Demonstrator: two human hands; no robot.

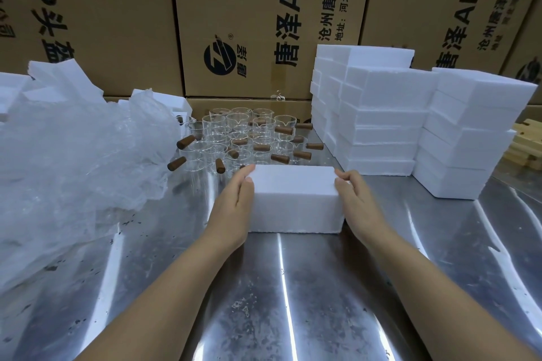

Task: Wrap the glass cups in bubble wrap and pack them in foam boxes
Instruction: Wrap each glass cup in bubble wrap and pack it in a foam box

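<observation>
Foam box [293, 199]: table centre, lid on, contents hidden.
Left hand [234, 205]: flat, fingers straight, pressing the box's 9 o'clock end.
Right hand [359, 199]: fingers curled round the 3 o'clock end.
Glass cups [249, 138]: 12 o'clock, unwrapped, many.
Bubble wrap [73, 149]: heap, 9 o'clock.
Stacked boxes [381, 114]: 2 o'clock, closed; filled or not, cannot tell.
Progress: most cups apparently remain.

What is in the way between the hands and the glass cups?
The foam box is. The left hand and right hand hold it by its ends on the table, and the cups stand just behind it. Nothing visible blocks the bubble wrap on the left.
</observation>
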